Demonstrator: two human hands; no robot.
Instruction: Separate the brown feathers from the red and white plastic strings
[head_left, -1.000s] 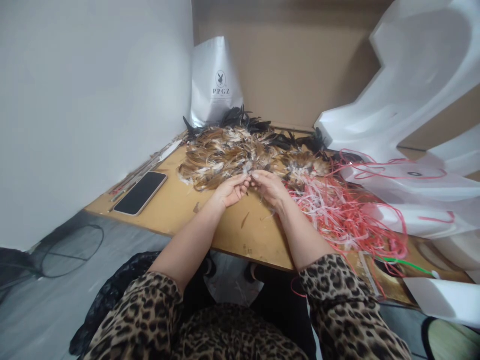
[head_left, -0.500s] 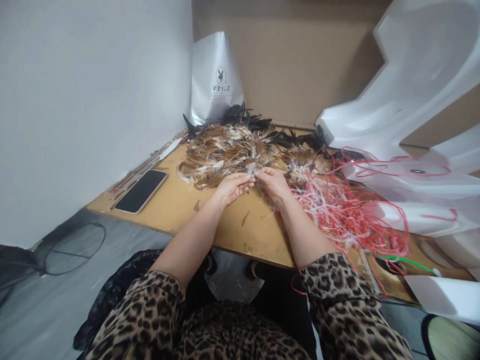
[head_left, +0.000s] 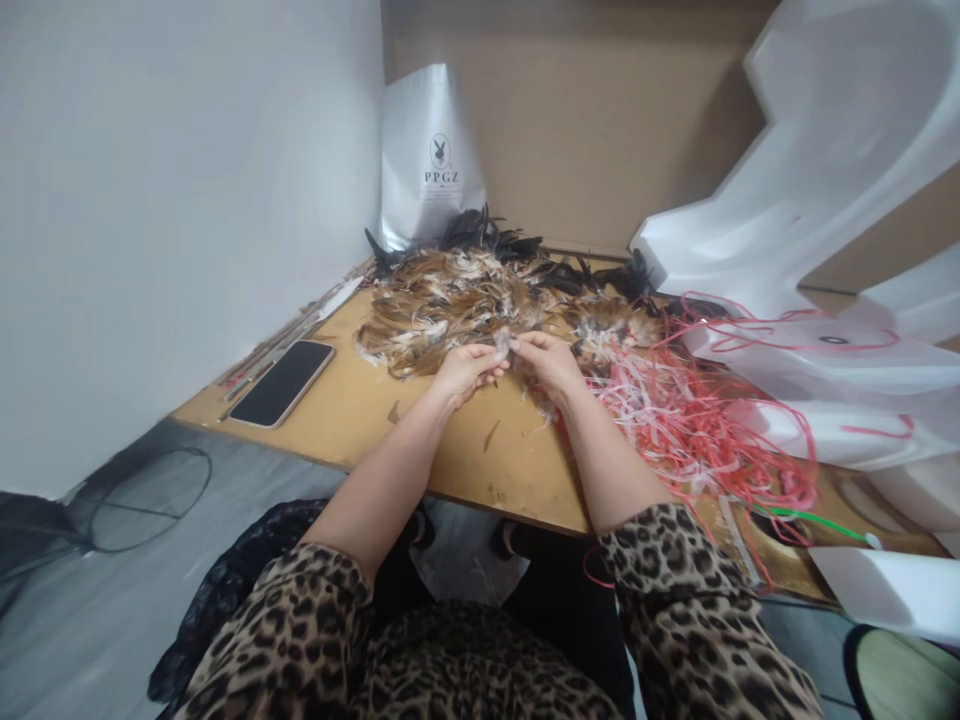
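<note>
A heap of brown, white and black feathers [head_left: 465,300] lies on the wooden table [head_left: 352,420]. My left hand [head_left: 465,372] and my right hand [head_left: 553,362] meet at the heap's near edge, fingertips together. Between them they pinch a small pale feather [head_left: 501,345]. Just right of my right hand spreads a tangle of red and pink strips [head_left: 690,420].
A dark phone [head_left: 283,383] lies face up at the table's left, with thin rods behind it along the white wall. A silver bag [head_left: 431,160] stands at the back. White foam pieces [head_left: 810,200] crowd the right side. A round wire frame [head_left: 142,490] lies on the floor.
Both hands have shifted slightly away from me toward the feather heap, and a small pale feather now shows between the fingertips.
</note>
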